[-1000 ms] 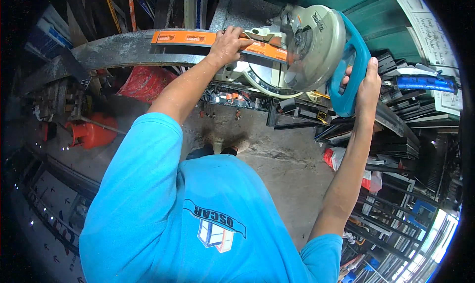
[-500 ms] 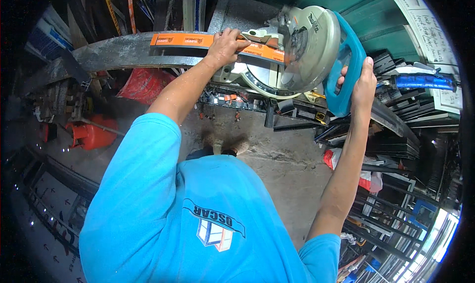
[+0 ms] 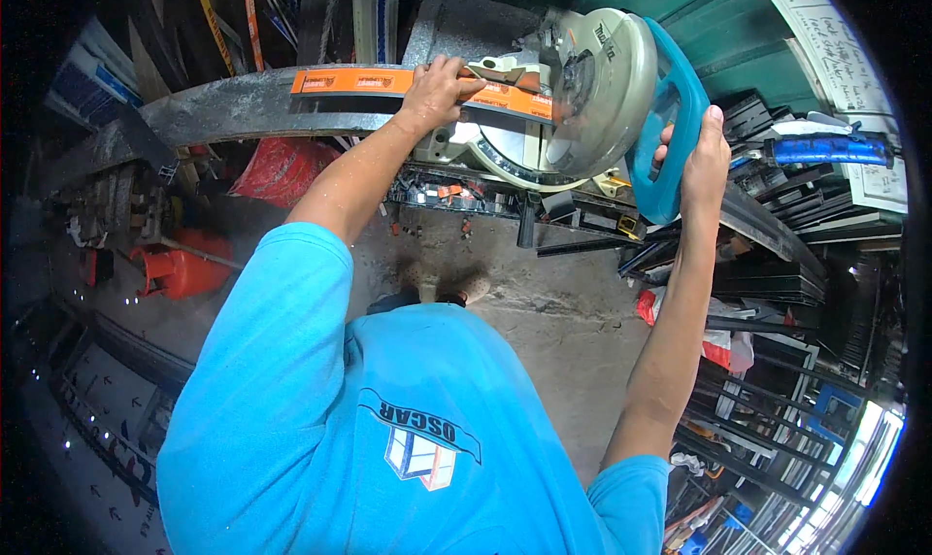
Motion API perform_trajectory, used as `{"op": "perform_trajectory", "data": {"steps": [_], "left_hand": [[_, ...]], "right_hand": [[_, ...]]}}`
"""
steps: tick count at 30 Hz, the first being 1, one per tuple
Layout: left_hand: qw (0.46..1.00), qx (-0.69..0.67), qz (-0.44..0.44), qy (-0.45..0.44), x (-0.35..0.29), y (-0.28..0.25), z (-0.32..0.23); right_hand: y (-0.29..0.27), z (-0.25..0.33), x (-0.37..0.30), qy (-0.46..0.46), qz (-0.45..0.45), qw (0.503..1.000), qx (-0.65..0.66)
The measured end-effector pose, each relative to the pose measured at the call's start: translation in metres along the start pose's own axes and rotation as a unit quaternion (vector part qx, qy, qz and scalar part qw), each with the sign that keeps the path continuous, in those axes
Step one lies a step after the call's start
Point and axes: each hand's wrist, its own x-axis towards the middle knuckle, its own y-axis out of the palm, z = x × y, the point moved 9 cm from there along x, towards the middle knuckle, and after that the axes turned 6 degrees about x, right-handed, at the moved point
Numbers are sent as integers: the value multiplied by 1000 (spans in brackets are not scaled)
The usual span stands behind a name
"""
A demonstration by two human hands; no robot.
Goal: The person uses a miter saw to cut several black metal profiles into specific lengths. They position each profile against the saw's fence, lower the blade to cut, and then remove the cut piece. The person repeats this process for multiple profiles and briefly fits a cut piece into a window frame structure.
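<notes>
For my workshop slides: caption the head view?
Left hand on an orange-faced strip at a miter saw; right hand gripping the saw's teal handle.

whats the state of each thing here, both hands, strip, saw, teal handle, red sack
Left hand: closed over the orange-faced strip
Right hand: wrapped around the teal handle
Orange-faced strip: lying lengthwise, right end at the saw
Saw: cannot tell whether it is running
Teal handle: gripped
Red sack: crumpled
</notes>
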Motion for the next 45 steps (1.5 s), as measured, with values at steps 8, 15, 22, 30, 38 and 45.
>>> {"op": "perform_trajectory", "data": {"steps": [8, 15, 22, 30, 38, 45], "left_hand": [[1000, 1, -16, 9, 0, -3, -1], [1000, 14, 7, -8, 1, 0, 0], [1000, 22, 17, -11, 3, -1, 0], [999, 14, 33, -23, 1, 0, 0], [999, -3, 40, -12, 3, 0, -1], [996, -19, -50, 68, -8, -23, -10]], "right_hand": [[1, 0, -1, -9, 1, 1000, -9], [0, -3, -3, -12, 0, 1000, 1], [1, -3, -8, -19, -12, 1000, -1], [2, -4, -7, -19, -4, 1000, -10], [-3, 16, 34, 46, 60, 997, -18], [-5, 68, 73, 11, 10, 994, -113]]}}
